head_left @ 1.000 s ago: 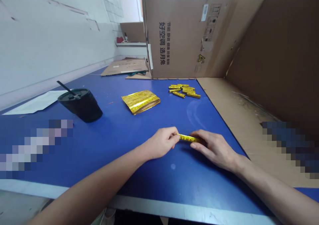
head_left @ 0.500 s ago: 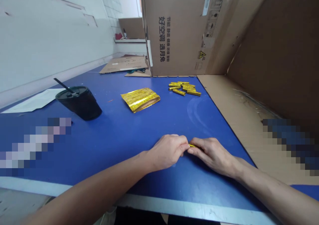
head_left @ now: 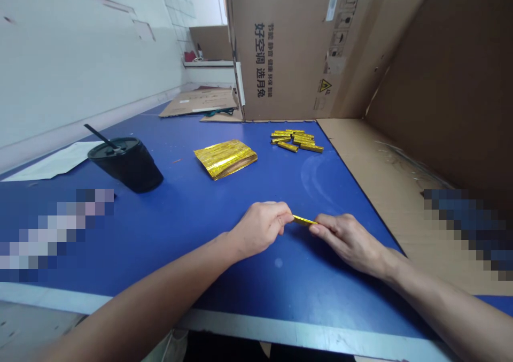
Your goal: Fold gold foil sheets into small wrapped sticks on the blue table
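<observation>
My left hand (head_left: 262, 225) and my right hand (head_left: 348, 239) rest on the blue table (head_left: 200, 223), each pinching one end of a thin gold foil strip (head_left: 304, 221) between them. Fingers of both hands are closed on it. Farther back lies a flat stack of gold foil sheets (head_left: 225, 158). A small pile of several rolled gold foil pieces (head_left: 295, 140) sits near the far edge of the blue surface.
A black lidded cup with a straw (head_left: 127, 164) stands at the left, with a white paper (head_left: 60, 161) behind it. Big cardboard boxes (head_left: 304, 46) wall off the back and right. Flat cardboard (head_left: 385, 191) covers the table's right side.
My hands came together over the gold strip half a second ago, then drew apart again, so more of the strip shows between them now.
</observation>
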A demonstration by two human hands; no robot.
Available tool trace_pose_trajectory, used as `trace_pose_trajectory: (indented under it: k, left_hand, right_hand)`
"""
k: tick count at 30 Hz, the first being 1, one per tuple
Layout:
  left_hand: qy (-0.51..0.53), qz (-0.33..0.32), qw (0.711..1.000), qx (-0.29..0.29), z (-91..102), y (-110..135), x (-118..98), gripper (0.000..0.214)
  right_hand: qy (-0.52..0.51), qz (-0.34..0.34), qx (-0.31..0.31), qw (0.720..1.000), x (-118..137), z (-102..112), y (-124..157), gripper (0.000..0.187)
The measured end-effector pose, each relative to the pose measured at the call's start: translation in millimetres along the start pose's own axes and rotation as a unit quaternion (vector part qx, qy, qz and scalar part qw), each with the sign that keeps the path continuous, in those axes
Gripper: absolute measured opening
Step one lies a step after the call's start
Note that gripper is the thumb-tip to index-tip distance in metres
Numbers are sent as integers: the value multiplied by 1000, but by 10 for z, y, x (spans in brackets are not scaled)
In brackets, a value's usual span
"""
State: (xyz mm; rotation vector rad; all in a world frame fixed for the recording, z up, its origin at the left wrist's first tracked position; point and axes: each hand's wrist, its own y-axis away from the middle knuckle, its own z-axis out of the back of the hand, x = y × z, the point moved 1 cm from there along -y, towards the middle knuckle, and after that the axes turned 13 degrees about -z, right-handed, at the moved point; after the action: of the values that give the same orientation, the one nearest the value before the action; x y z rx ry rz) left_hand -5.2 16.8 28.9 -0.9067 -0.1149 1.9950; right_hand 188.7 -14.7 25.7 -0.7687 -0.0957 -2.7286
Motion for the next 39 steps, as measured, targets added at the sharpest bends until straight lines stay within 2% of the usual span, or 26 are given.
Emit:
trace_pose_trajectory:
  k: [4,11,17,25,30,39]
  left_hand:
    - [13,12,999,-29,37,-3,30,27]
    - [52,44,997,-37,56,-26,47,30]
    - [84,57,992,-77,81,-26,153,27]
    - [114,74,990,-42,33,-20,120,24]
    - [154,101,983,-28,3,-10,111,16]
    - [255,138,957,-18,-51,-17,189,26]
  right_hand:
    - [-2,-16,-2,1000,-2,34,-2,38]
    - [-13,-11,-26,1000,-18,29,0,39]
    - [-52,-8,-50,997,-36,70,0,38]
    - [-210,-89,-3,974,-88,60,-36,38]
    - [-245,-104,-8,964,-99,42,-54,32]
    - [-251,-103,-3,962,-112,-19,-72,21]
